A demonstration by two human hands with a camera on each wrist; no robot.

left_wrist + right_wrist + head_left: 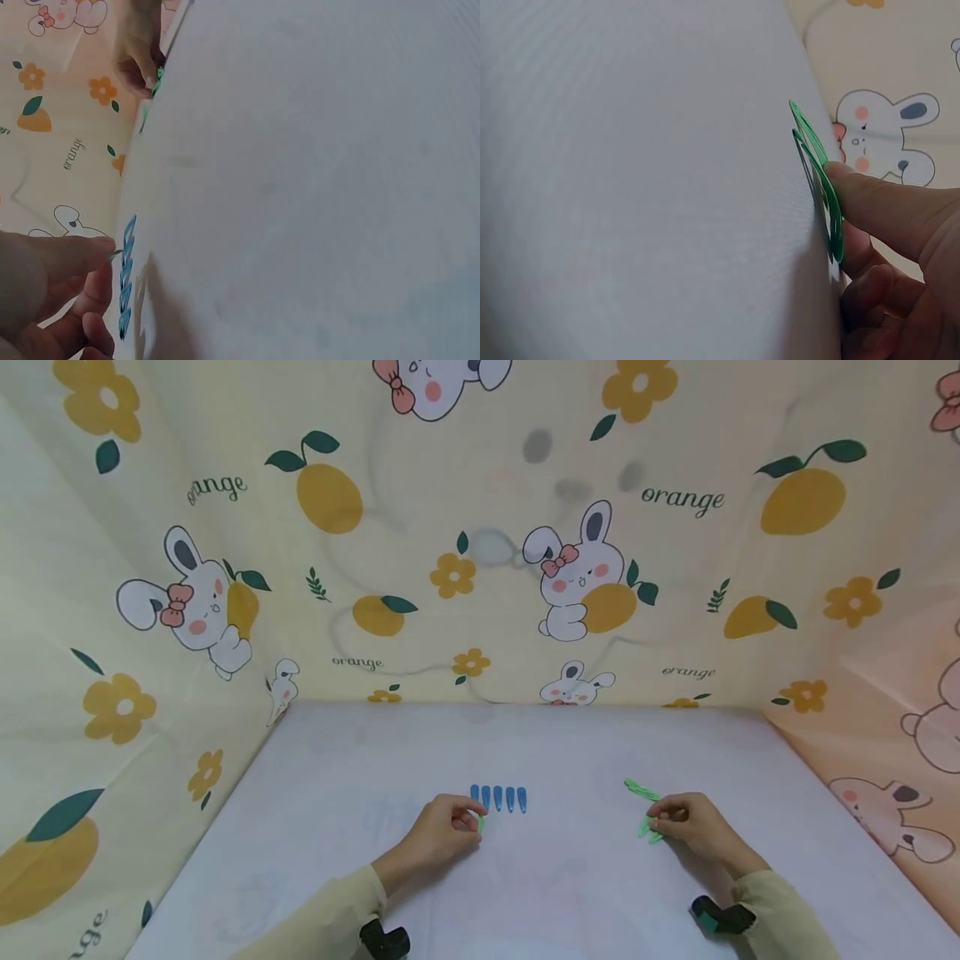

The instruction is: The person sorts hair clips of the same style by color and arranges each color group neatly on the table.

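- Left hand (433, 833) has its thumb and fingers pinched together on one green clip (481, 824). Only a small bit of the clip pokes out, because the fingers hide the rest.
- Five blue clips (498, 798) sit side by side in a neat row on the desk (570, 893), just past that hand. From the head view the fingertips cover the bottom end of the leftmost one, so that's the tight spot.
- Right hand (693, 828) is over at the other green clips (642, 790), fingers curled and the thumb touching the pile. Can't tell if it's actually got hold of one or is only touching.
- That hand also blocks part of the pile, so no solid count from me. One bit lies beyond the fingertips, and more stick out just beside them.
- Between the blue row and the green pile it's plain white desk, the two groups well apart.
- Patterned cloth (495, 468) with bunnies, oranges and flowers hangs behind the desk and along both sides.
- Pale sleeves (326, 917) on both arms, with a black wrist device (722, 917) at each cuff, nearer the viewer than the clips.
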